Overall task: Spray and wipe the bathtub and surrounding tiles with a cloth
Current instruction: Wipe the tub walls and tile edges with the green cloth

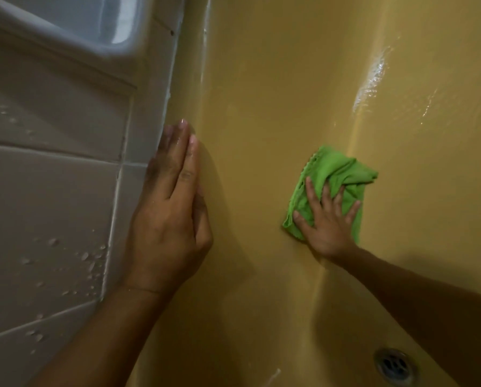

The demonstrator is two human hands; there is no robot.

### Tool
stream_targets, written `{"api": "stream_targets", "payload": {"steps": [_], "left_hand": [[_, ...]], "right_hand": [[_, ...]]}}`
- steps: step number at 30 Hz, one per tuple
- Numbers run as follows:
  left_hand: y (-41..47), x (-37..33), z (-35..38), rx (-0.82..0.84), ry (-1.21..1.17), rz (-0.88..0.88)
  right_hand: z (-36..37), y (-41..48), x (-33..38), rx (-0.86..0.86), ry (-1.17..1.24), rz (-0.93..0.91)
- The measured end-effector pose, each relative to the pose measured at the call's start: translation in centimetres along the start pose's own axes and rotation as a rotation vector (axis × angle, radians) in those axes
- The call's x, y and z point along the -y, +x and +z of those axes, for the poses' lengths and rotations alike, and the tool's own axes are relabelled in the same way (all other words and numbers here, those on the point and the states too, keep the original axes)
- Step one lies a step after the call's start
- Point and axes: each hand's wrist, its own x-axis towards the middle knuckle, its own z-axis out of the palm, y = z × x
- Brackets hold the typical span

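The yellow bathtub (275, 79) fills the middle and right of the head view, its surface wet and shiny. A crumpled green cloth (337, 174) lies on the tub's inner wall where it curves down to the floor. My right hand (327, 222) presses flat on the cloth with its fingers spread. My left hand (172, 213) rests flat with straight fingers on the tub's rim, right beside the tiles (52, 191). No spray bottle is in view.
Pale tiles with water drops cover the wall on the left. A built-in ceramic soap dish (94, 20) juts from the wall at the top left. The metal drain (395, 365) sits in the tub floor at the bottom right.
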Motion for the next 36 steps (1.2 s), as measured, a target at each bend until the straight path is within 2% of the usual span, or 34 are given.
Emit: {"api": "stream_targets", "payload": {"steps": [4, 9, 13, 18, 22, 25, 32, 36], "left_hand": [[0.8, -0.1, 0.1, -0.011, -0.015, -0.004], [2.1, -0.1, 0.1, -0.028, -0.019, 0.001], [3.0, -0.2, 0.0, -0.003, -0.028, -0.005], [4.6, -0.4, -0.4, 0.025, -0.062, -0.034], [5.6, -0.6, -0.5, 0.03, -0.077, -0.048], [6.5, -0.6, -0.4, 0.034, -0.055, -0.041], [8.3, -0.6, -0.1, 0.053, -0.003, -0.026], [9.1, -0.7, 0.0, 0.061, 0.014, -0.028]], "right_hand": [[-4.0, 4.4, 0.3, -0.044, -0.017, -0.033], [-8.4, 7.6, 5.6, -0.078, 0.295, -0.166], [-10.3, 6.4, 10.6, -0.107, 0.43, -0.253], [-11.7, 2.7, 15.1, -0.084, 0.427, -0.336], [-11.3, -0.1, 15.8, -0.027, 0.369, -0.356], [-10.2, -1.1, 15.0, -0.001, 0.396, -0.3], [-8.9, 0.6, 11.4, 0.009, 0.525, -0.033], [-10.8, 3.1, 12.5, -0.006, 0.582, 0.006]]}}
